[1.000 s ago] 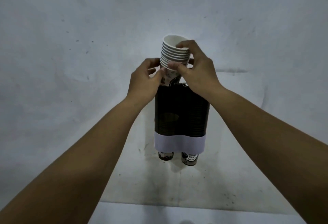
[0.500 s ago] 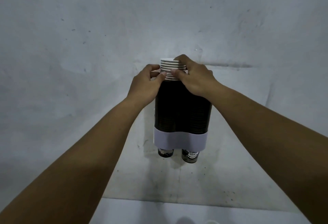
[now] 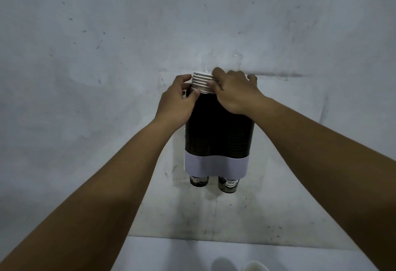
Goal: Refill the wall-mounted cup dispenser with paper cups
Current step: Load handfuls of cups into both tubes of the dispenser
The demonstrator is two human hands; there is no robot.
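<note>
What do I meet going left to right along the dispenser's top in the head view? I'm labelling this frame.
left hand → stack of paper cups → right hand

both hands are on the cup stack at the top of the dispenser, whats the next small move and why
Probably keep pressing the stack of paper cups straight down. Several white rims show above the top of the dark dispenser, on its left side, so the stack looks not fully seated. The left hand and right hand both grip it at the rims, so they could guide it down before letting go.
</note>
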